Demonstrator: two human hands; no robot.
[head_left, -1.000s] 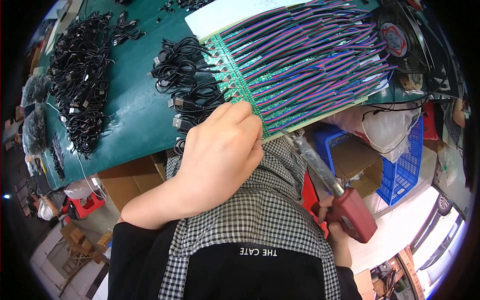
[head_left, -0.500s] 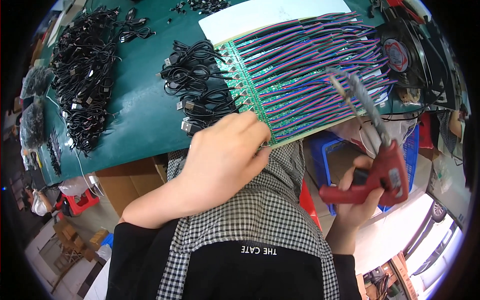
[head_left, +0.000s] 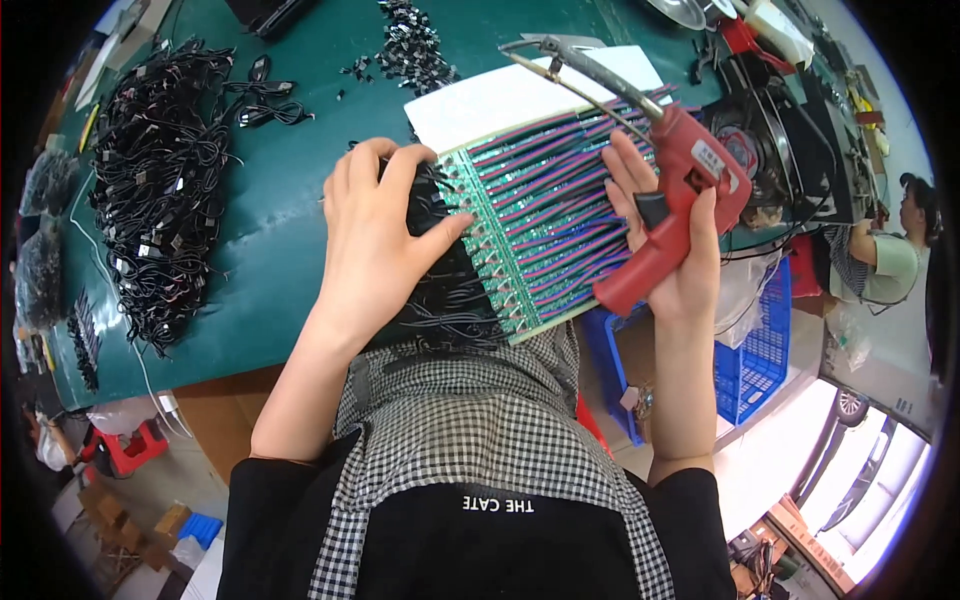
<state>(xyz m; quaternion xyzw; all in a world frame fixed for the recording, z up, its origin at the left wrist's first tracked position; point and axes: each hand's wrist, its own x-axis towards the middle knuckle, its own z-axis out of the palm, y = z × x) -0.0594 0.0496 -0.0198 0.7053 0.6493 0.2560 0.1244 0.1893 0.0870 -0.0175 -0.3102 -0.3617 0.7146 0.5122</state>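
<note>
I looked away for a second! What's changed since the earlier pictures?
The left hand moved to the far end of the green boards and opened. The right hand brought the red gun-shaped tool forward, up over the wires, still gripping it. The black cable pile stayed put.

On the green table (head_left: 270, 200), black cables (head_left: 165, 190) are heaped left of the hands (head_left: 370, 235). Small parts (head_left: 412, 52) are scattered beyond the hands.
</note>
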